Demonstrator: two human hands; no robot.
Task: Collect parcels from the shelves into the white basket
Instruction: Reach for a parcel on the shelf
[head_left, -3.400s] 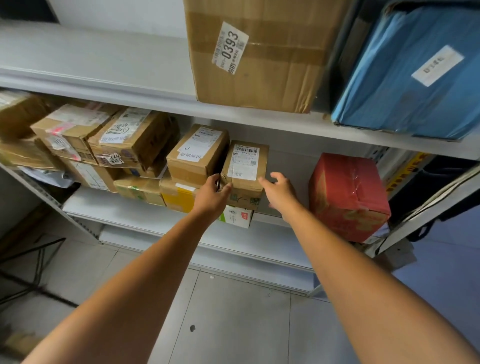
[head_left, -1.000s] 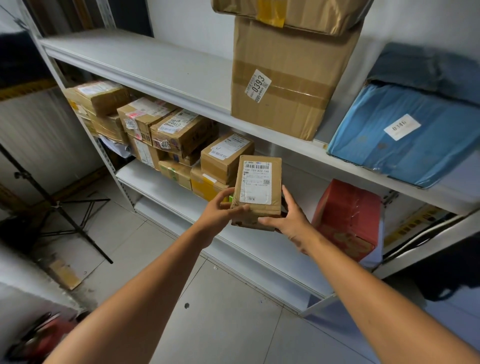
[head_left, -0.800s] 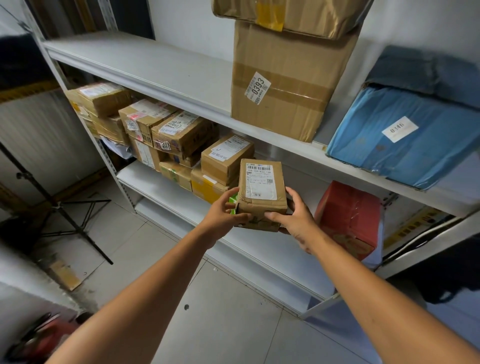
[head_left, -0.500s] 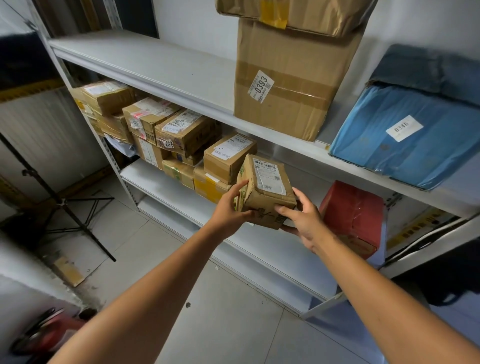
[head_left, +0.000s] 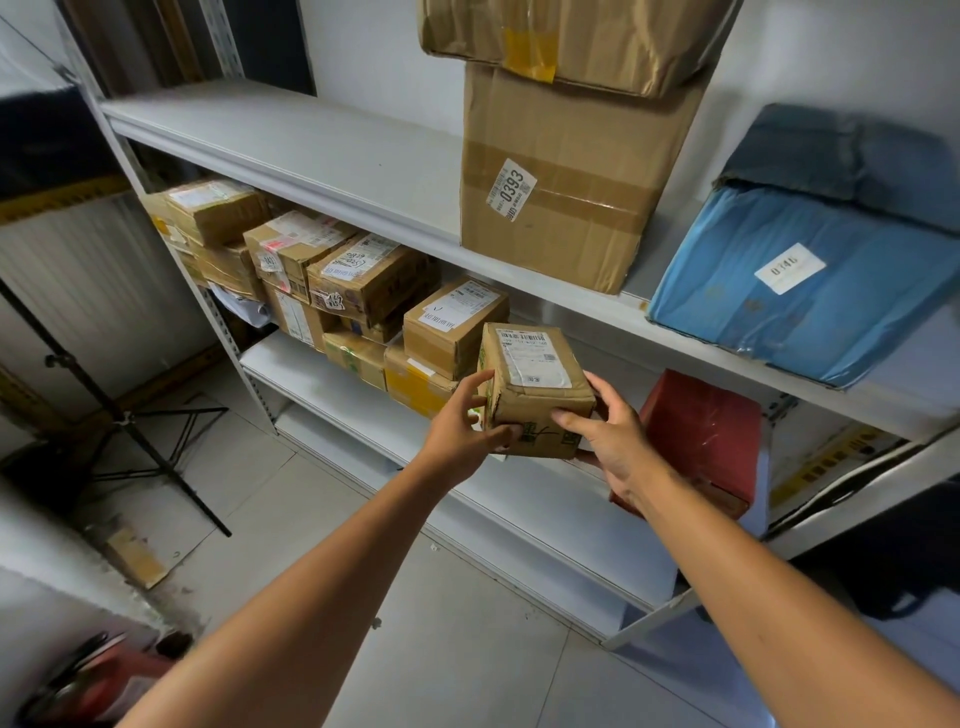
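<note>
Holding small brown parcel (head_left: 537, 389) in both grips, below the 0393 carton (head_left: 561, 171) and out in front of the lower shelf (head_left: 332, 395), clear of it. With left grip (head_left: 462, 431), clasping the near-left corner, thumb up the side, fingers curled under the front edge. With right grip (head_left: 608, 436), wrapping the right side, thumb on the front face.

Vs approx. 3 s ago: lifted off its spot in the row below the 0393 carton, drawn toward the body, then tipped in the last half sec. so the label faces up.

Means pick step done for this parcel; carry and drop into white basket not yet done. No sight of that basket, so can't tell which way to turn.

Leaving more brown parcels (head_left: 363, 280) stacked down-left of the 0393 carton and a red box (head_left: 701, 441) down-right; prob. plenty left to collect.
</note>
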